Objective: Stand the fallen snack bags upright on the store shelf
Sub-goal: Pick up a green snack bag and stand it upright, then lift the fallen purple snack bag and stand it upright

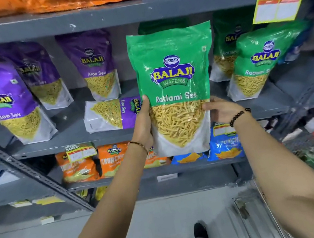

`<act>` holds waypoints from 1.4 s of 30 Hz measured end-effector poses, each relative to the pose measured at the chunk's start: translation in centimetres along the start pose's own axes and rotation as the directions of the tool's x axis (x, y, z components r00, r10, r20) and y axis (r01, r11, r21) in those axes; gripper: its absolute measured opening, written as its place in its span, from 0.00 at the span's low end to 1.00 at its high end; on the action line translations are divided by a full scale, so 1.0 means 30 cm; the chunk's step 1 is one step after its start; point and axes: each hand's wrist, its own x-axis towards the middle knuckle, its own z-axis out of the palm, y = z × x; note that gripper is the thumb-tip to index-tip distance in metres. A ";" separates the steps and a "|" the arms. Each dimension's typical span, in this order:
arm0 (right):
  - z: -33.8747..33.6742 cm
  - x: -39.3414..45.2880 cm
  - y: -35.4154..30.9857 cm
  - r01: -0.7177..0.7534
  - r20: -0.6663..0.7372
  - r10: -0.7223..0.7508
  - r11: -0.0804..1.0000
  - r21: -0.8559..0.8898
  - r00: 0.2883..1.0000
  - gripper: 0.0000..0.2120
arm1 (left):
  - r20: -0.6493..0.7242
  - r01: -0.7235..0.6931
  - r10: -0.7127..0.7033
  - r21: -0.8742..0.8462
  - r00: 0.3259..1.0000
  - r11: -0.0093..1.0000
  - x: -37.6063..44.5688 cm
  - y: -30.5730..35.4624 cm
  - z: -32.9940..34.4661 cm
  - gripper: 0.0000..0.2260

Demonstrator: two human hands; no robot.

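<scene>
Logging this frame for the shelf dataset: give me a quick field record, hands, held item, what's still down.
held item: green Ratlami Sev bag, upright, in front of the middle shelf
left hand: grips the bag's left edge
right hand: grips the bag's right edge
fallen: purple Aloo Sev bag, lying on its side on the shelf
standing: other purple bags to the left, green bags to the right
</scene>
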 end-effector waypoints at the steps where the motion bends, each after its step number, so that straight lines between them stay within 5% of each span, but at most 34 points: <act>1: 0.002 -0.011 -0.004 0.017 0.001 -0.017 1.000 0.018 1.000 0.19 | 0.010 0.002 -0.002 0.000 1.000 1.000 -0.003 0.001 -0.002 0.19; 4: 0.037 -0.048 -0.021 0.029 0.062 -0.030 0.999 0.020 0.998 0.06 | 0.005 0.026 -0.026 0.014 1.000 1.000 0.007 -0.006 -0.003 0.18; 8: -0.006 -0.018 -0.001 0.036 -0.004 -0.036 0.999 -0.016 0.999 0.36 | 0.005 0.016 -0.017 0.036 1.000 0.999 0.059 -0.021 0.001 0.17; 14: -0.122 0.129 0.023 0.090 -0.226 -0.080 0.995 0.037 0.971 0.05 | 0.031 -0.065 0.062 0.105 0.998 0.992 0.211 -0.001 0.089 0.15; 24: -0.241 0.348 -0.018 0.161 -0.525 -0.091 0.983 0.090 0.846 0.21 | 0.069 -0.136 0.127 0.136 0.989 0.981 0.487 0.019 0.182 0.16; 29: -0.254 0.359 -0.001 0.171 -0.527 -0.085 0.978 0.116 0.846 0.11 | 0.095 -0.113 0.098 0.174 0.991 0.978 0.518 0.008 0.167 0.15; 33: -0.251 0.360 0.020 0.118 -0.557 -0.050 0.989 0.087 0.829 0.11 | 0.033 -0.126 0.123 0.360 0.992 0.924 0.553 0.032 0.064 0.17; 36: -0.220 0.350 0.045 0.090 -0.673 0.030 0.986 0.142 0.739 0.18 | -0.025 -0.117 0.181 0.673 0.983 0.730 0.580 0.081 -0.094 0.14; 39: -0.169 0.336 0.084 0.101 -0.753 0.086 0.975 0.199 0.652 0.22 | -0.005 -0.056 0.200 0.952 0.980 0.301 0.606 0.170 -0.290 0.17; 42: -0.078 0.316 0.135 0.140 -0.805 0.128 0.957 0.254 0.580 0.19 | -0.133 0.136 0.086 0.990 0.987 -0.027 0.610 0.257 -0.475 0.24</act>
